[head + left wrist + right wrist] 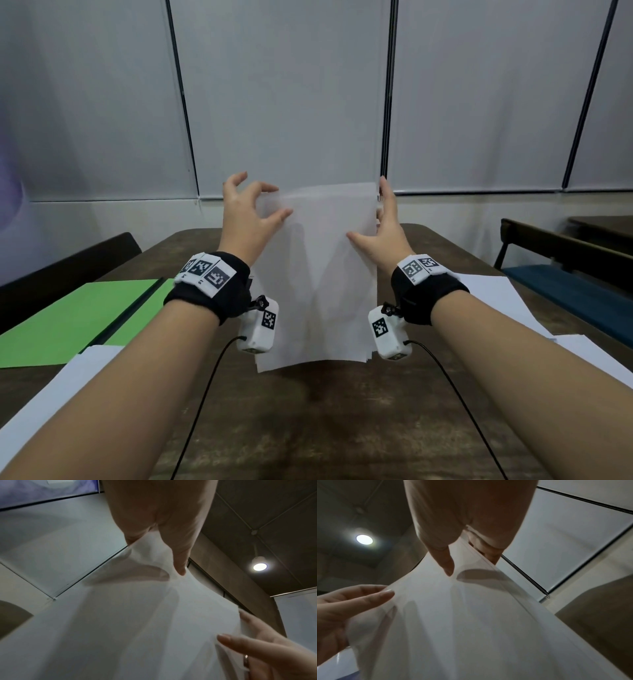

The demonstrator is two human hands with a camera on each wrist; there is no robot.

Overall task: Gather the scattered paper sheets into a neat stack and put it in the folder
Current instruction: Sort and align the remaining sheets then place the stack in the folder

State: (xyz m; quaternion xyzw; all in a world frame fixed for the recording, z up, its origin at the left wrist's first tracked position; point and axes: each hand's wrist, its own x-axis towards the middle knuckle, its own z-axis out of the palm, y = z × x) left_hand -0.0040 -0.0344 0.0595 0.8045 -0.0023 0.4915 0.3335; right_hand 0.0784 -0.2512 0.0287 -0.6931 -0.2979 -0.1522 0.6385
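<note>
Between both hands (246,219) (383,226), thin white rectangular paper stack (318,274), upright.

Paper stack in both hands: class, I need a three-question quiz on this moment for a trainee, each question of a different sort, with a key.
1. True or false: the paper stack lies flat on the table.
2. Multiple choice: the green folder lies (A) on the person's left, (B) on their right, (C) under the stack.
3. Short answer: which hands hold the stack, and where?

Key
1. False: it is held upright above the table, its bottom edge clear of the surface.
2. A.
3. Both: the left hand pinches the upper left edge, and the right hand grips the right edge, thumb in front. Loose sheets remain on the table.
</note>
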